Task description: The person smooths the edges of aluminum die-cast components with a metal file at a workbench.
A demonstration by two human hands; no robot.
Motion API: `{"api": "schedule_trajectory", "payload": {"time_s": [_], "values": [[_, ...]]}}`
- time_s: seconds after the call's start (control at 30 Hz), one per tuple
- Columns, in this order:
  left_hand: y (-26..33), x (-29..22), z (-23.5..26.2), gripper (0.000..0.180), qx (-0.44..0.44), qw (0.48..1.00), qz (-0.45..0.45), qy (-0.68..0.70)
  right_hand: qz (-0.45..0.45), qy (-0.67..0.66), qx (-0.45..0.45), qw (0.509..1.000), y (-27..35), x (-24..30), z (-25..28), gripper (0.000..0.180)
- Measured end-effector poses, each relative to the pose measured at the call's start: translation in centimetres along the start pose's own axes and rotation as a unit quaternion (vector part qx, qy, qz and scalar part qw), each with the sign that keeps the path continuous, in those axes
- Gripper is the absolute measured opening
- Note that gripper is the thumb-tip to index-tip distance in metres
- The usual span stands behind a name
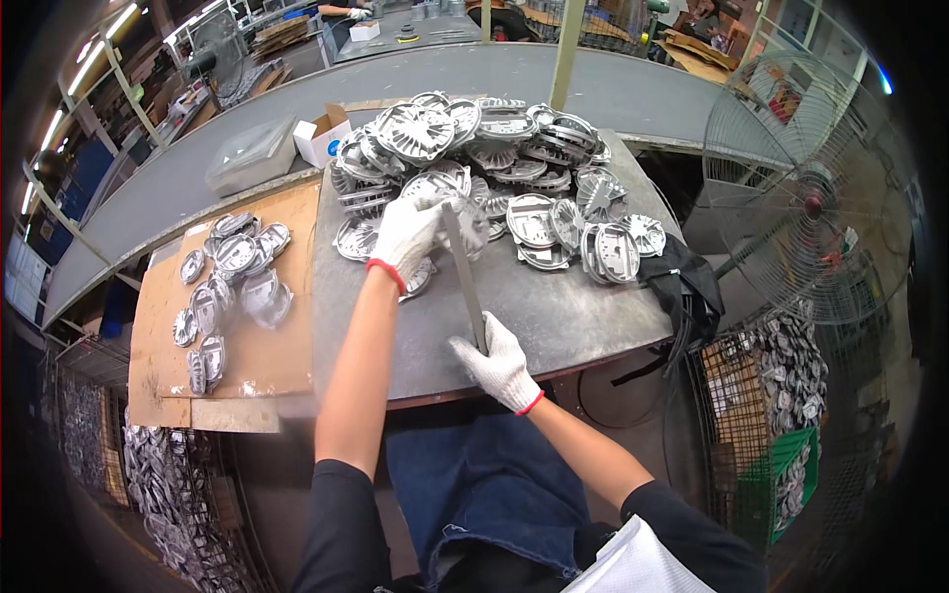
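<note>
My right hand (499, 366), in a white knit glove with a red cuff, is closed round the lower end of a long flat grey metal file (463, 272). The tool slants up and away from it toward my other hand. My left hand (408, 235), gloved the same way, is closed on a round silver metal casting (474, 235), which is blurred and partly behind the file. Just beyond, a heap of similar finned castings (415, 133) covers the back of the grey metal tabletop (554, 321). Some lie at its right, by a black bag (687, 287).
On a cardboard sheet (282, 346) at left lie several more castings (237, 252). A large fan (813, 203) stands at right. Behind are a clear plastic bin (252, 156), a small open box (323, 136) and a long grey bench. Wire cages with castings flank the table; a green crate (794, 484) sits low right.
</note>
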State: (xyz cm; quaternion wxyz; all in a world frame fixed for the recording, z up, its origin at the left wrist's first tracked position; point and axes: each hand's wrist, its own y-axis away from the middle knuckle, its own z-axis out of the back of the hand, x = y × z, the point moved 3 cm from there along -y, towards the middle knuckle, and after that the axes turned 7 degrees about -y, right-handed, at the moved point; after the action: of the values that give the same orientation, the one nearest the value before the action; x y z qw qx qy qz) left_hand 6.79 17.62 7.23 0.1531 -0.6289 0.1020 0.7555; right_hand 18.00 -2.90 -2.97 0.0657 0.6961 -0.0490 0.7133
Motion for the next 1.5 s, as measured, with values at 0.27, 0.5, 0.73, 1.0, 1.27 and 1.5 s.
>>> {"api": "schedule_trajectory", "payload": {"time_s": [0.27, 0.5, 0.73, 1.0, 1.27, 1.5], "values": [[13.2, -4.5, 4.8, 0.014, -0.073, 0.890, -0.179, -0.414, -0.049, -0.216, -0.038, 0.974, 0.9, 1.2, 0.6, 0.023], [23.2, 0.2, 1.8, 0.012, 0.015, 0.847, -0.141, -0.512, -0.033, -0.142, -0.011, 0.989, 0.7, 1.5, 0.3, 0.022], [23.9, 4.2, 1.3, 0.010, -0.014, 0.916, -0.164, -0.367, 0.026, -0.040, -0.008, 0.999, -1.1, 3.2, 3.1, 0.036], [21.0, 5.9, 4.2, 0.029, -0.228, 0.969, 0.034, -0.086, -0.051, -0.066, -0.025, 0.996, -0.5, 0.6, 4.2, 0.026], [18.3, 6.5, 1.8, 0.030, -0.222, 0.904, 0.021, -0.364, 0.002, -0.015, -0.024, 1.000, -0.5, -0.3, 4.4, 0.035], [17.8, 6.6, 1.5, 0.030, -0.235, 0.911, 0.049, -0.337, -0.018, 0.027, -0.019, 0.999, -0.6, 0.1, 4.6, 0.039]]}}
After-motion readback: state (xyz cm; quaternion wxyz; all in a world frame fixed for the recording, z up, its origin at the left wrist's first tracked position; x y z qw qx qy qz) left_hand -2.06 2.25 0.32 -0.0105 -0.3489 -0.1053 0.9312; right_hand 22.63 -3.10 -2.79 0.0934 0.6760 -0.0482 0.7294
